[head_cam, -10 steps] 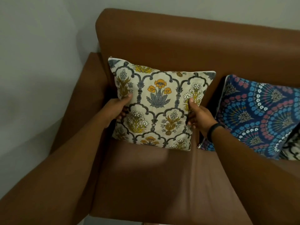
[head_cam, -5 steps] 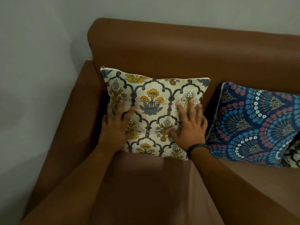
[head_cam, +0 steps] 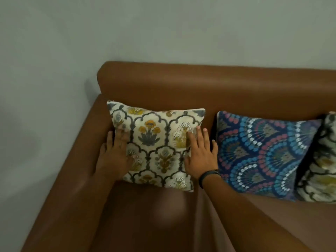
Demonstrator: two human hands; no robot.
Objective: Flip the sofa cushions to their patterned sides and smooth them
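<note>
A cream cushion with yellow flowers and grey arches [head_cam: 156, 142] leans against the back of the brown sofa [head_cam: 181, 84], patterned side out, in the sofa's left corner. My left hand [head_cam: 114, 151] lies flat on its left edge, fingers spread. On the cushion's right edge rests my right hand [head_cam: 201, 153], flat too, with a black band on the wrist. Neither hand grips anything. To the right stands a blue cushion with pink and white fan shapes [head_cam: 263, 155], pattern showing.
A third cushion, cream with dark lines [head_cam: 325, 160], is cut off at the right edge. The sofa's left armrest [head_cam: 72, 170] runs beside a pale wall [head_cam: 45, 88]. Bare brown seat [head_cam: 154, 220] lies in front of the cushions.
My hands went from gripping the cream cushion's sides to lying flat on its face, then slid outward toward its left and right edges. The view shifted, showing more wall.
</note>
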